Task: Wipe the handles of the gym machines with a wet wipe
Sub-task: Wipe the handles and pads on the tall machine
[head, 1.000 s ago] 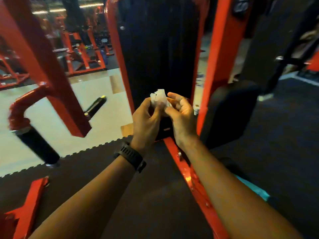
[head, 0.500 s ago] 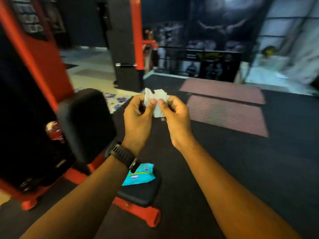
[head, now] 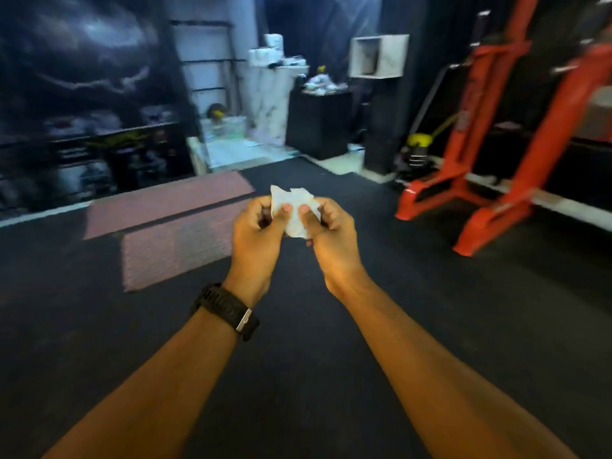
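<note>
Well, the dark rubber floor (head: pixel 430 326) spreads under everything, and the tall red steel gym machine frame (head: pixel 477 134) stands well to the right of the grip. The left hand (head: pixel 256 233) and the right hand (head: pixel 331 236) both pinch the small crumpled white wet wipe (head: pixel 294 213), which sits between them. I judge the wipe is being opened out; the next move needs a handle within reach, and none shows clearly.

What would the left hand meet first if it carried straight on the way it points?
Only the wet wipe that the left hand pinches with the right hand. Past it the way looks free over the dark floor, though depth is unclear.
</note>
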The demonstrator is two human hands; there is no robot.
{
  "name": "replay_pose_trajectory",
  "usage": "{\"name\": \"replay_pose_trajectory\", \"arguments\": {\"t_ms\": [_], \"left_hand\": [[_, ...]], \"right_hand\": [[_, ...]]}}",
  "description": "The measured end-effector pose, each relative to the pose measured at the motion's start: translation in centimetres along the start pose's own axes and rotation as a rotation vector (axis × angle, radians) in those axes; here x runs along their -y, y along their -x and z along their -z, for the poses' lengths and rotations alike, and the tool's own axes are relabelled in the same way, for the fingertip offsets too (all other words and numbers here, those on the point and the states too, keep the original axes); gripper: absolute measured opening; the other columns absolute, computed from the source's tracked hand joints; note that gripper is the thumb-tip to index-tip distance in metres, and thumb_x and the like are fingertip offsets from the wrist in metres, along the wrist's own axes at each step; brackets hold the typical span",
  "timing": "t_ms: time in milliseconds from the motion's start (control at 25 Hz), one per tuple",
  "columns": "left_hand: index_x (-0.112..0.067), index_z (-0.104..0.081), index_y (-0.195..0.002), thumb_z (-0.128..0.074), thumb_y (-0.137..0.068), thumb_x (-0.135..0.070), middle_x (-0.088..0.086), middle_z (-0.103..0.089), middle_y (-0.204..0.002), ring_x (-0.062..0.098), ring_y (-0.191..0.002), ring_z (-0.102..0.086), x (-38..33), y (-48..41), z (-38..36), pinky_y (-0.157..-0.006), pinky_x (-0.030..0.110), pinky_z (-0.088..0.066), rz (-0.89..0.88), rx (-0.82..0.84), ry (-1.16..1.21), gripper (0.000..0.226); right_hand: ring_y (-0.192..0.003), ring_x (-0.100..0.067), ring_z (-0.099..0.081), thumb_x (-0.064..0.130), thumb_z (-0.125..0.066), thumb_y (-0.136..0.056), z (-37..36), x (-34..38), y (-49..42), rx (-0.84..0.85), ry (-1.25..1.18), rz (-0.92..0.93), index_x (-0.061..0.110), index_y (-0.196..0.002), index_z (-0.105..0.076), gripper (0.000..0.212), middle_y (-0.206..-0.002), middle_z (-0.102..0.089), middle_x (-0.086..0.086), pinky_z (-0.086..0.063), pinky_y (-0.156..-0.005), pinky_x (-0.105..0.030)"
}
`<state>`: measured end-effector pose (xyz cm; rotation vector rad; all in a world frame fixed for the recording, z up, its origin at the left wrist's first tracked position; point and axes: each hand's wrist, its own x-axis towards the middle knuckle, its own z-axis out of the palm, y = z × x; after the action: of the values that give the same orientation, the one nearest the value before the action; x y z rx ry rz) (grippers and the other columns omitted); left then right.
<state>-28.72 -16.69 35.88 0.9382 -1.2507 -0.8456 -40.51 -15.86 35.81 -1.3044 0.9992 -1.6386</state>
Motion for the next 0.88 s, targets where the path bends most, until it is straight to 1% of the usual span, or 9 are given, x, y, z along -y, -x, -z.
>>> {"name": "replay_pose_trajectory", "arguments": {"t_ms": [80,200,280,360,480,560,640,720,880], "left_hand": [[-0.011,-0.067,-0.111,-0.064,-0.096,-0.012,0.014,-0.072,-0.107,0.023,-0.095,-0.069,0.4,-1.3,-5.8,-0.083,0.039,-0.057,0.032,0.155,0.071,0.015],[-0.005,-0.067,-0.107,-0.065,-0.094,-0.005,0.016,-0.073,-0.098,0.014,-0.079,-0.066,1.2,-2.8,-13.3,-0.065,0.026,-0.053,0.015,0.270,0.104,0.013],[-0.011,-0.069,-0.099,-0.066,-0.094,-0.008,0.009,-0.074,-0.089,0.008,-0.071,-0.065,2.4,-4.4,-18.0,-0.059,0.022,-0.049,0.012,0.320,0.126,0.006],[-0.017,-0.068,-0.094,-0.066,-0.094,-0.010,0.003,-0.074,-0.086,0.006,-0.069,-0.066,3.8,-6.4,-22.5,-0.056,0.020,-0.048,0.028,0.358,0.129,0.007],[-0.017,-0.067,-0.098,-0.067,-0.094,-0.011,0.003,-0.075,-0.089,0.013,-0.077,-0.070,6.2,-9.9,-29.0,-0.059,0.022,-0.050,0.033,0.422,0.166,0.007],[-0.018,-0.065,-0.100,-0.068,-0.094,-0.013,0.001,-0.076,-0.091,0.016,-0.080,-0.072,7.2,-12.9,-33.6,-0.060,0.022,-0.050,0.028,0.447,0.187,0.008],[-0.018,-0.064,-0.101,-0.069,-0.094,-0.015,0.001,-0.076,-0.091,0.014,-0.080,-0.072,7.9,-16.1,-38.4,-0.059,0.020,-0.049,0.038,0.459,0.216,0.010],[-0.016,-0.063,-0.103,-0.070,-0.093,-0.012,0.004,-0.076,-0.093,0.017,-0.081,-0.072,8.2,-19.3,-43.0,-0.062,0.024,-0.053,0.029,0.482,0.278,0.012],[-0.012,-0.065,-0.105,-0.068,-0.093,-0.007,0.010,-0.074,-0.095,0.026,-0.087,-0.073,10.0,-25.0,-50.7,-0.073,0.036,-0.060,0.008,0.540,0.319,0.013]], "right_hand": [[-0.073,-0.004,-0.059,0.012,-0.058,-0.099,5.0,0.2,-1.6,-0.173,0.058,0.039,0.010,-0.107,-0.066,0.011,-0.088,-0.068,-0.001,-0.045,-0.061,-0.018],[-0.077,-0.010,-0.059,0.021,-0.058,-0.097,11.5,0.2,-4.0,-0.341,0.138,0.074,0.017,-0.103,-0.065,0.010,-0.090,-0.068,-0.004,-0.046,-0.065,-0.028],[-0.077,-0.012,-0.060,0.019,-0.058,-0.098,15.5,-0.2,-5.7,-0.420,0.170,0.066,0.016,-0.102,-0.064,0.008,-0.089,-0.068,-0.008,-0.049,-0.065,-0.033],[-0.079,-0.017,-0.062,0.020,-0.060,-0.096,19.3,-0.6,-7.8,-0.454,0.163,0.051,0.016,-0.102,-0.065,0.008,-0.092,-0.069,-0.013,-0.053,-0.072,-0.044],[-0.083,-0.030,-0.067,0.019,-0.067,-0.092,24.2,-1.1,-12.1,-0.440,0.171,0.070,0.014,-0.106,-0.068,0.015,-0.098,-0.071,-0.016,-0.056,-0.076,-0.050],[-0.088,-0.033,-0.070,0.015,-0.066,-0.093,27.4,-1.1,-15.9,-0.460,0.230,0.108,0.014,-0.107,-0.068,0.014,-0.099,-0.072,-0.015,-0.057,-0.076,-0.049],[-0.090,-0.030,-0.070,0.011,-0.063,-0.096,31.1,-0.8,-20.0,-0.503,0.274,0.123,0.016,-0.105,-0.067,0.012,-0.098,-0.072,-0.011,-0.059,-0.071,-0.041],[-0.088,-0.027,-0.070,0.010,-0.059,-0.098,34.7,-0.4,-24.1,-0.556,0.279,0.153,0.018,-0.103,-0.066,0.012,-0.097,-0.072,-0.009,-0.058,-0.068,-0.033],[-0.095,-0.027,-0.071,0.013,-0.060,-0.098,40.2,-0.7,-31.1,-0.574,0.229,0.127,0.016,-0.116,-0.062,0.018,-0.106,-0.071,-0.011,-0.061,-0.078,-0.042]]}}
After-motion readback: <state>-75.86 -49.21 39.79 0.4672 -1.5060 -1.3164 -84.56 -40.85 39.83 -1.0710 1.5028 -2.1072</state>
